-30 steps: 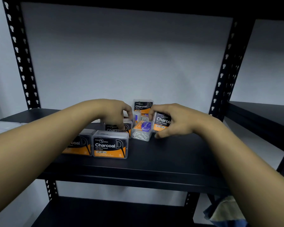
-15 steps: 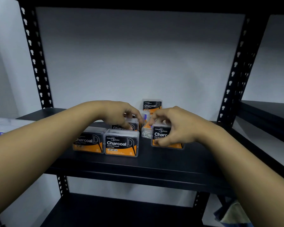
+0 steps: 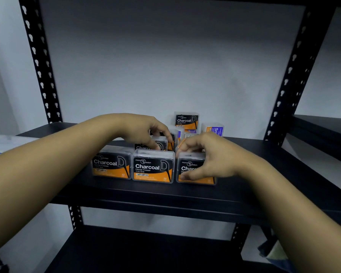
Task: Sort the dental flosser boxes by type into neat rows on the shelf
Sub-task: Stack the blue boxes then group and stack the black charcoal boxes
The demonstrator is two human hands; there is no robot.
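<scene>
We've got a black metal shelf [image 3: 234, 192] here with three clear plastic Charcoal flosser boxes lined up along its front: left one [image 3: 111, 164], middle one [image 3: 153, 167], right one [image 3: 193, 170]. More sit behind, including a purple-labelled clear box [image 3: 215, 130] by the wall.

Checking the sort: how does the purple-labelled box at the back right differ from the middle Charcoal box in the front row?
The middle Charcoal box has a black and orange label; the purple-labelled box shows purple and orange. The Charcoal box stands in the front row with its print level; the purple one sits at the back, its print running sideways. Both are clear plastic boxes on the shelf.
</scene>
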